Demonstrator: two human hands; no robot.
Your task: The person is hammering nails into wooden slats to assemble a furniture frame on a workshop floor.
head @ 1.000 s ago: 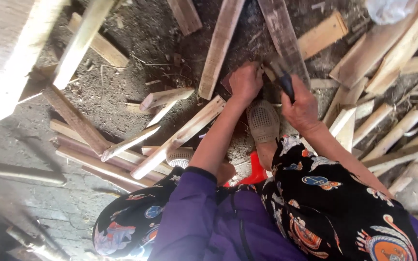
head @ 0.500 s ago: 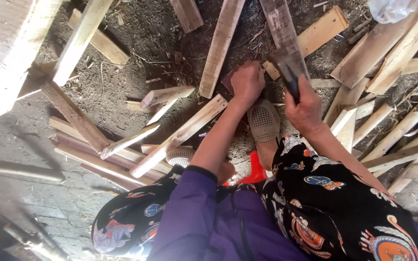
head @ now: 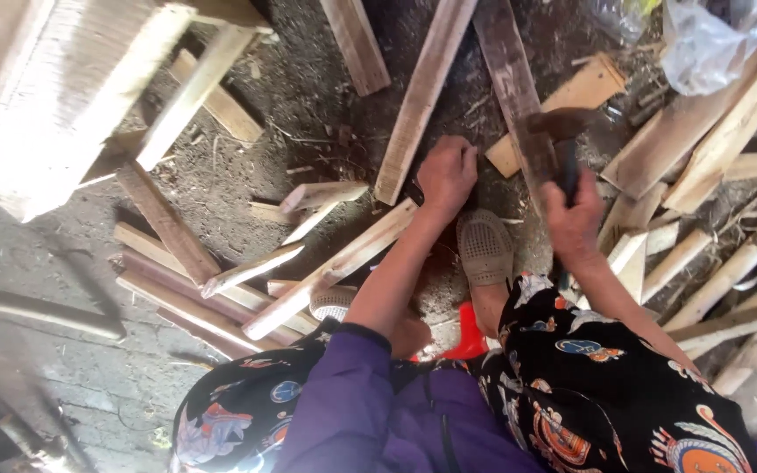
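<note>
The right hand [head: 573,219] is wrapped tight around the handle of a hammer [head: 558,140], whose dark head stands raised and motion-blurred above the ground, over a dark weathered plank [head: 508,79]. The left hand [head: 447,173] is curled into a loose fist pressed down at the near end of a pale wooden slat [head: 422,96], fingers bent around something too small to make out (a nail, perhaps, but I cannot tell). Just beside that hand sits a foot in a beige woven shoe [head: 484,247], planted on the dirt. Around them lie scattered offcuts and split slats, and a clear plastic bag [head: 711,39] at the upper right. This looks like the striking step, hammer lifted. The blow would need to land near the left fist without catching the knuckles.
</note>
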